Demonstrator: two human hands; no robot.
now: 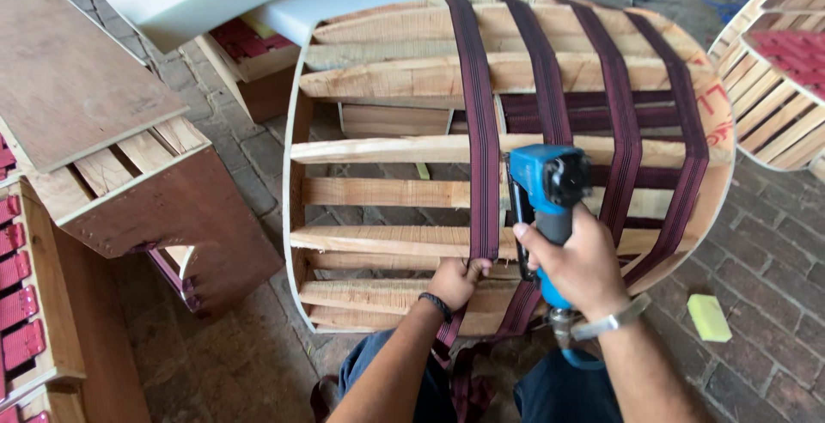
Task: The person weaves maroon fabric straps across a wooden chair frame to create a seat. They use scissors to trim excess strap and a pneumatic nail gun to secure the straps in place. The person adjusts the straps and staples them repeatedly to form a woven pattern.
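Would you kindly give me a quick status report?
Left hand pinching strap on wooden frame. Right hand gripping blue stapler. Nothing blocking.

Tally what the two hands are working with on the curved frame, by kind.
Dark webbing straps running over the frame: 4
Blue staple gun, in the right hand: 1
Curved wooden frame: 1
Total: 6
The left hand pinches the leftmost strap.

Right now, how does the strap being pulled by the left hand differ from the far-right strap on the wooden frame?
The pulled strap is pinched at its lower end by the left hand, with its tail hanging loose below; the far-right strap is untouched. The pulled strap runs nearly straight down; the far-right strap curves inward near the bottom. Both are dark maroon webbing crossing the frame.
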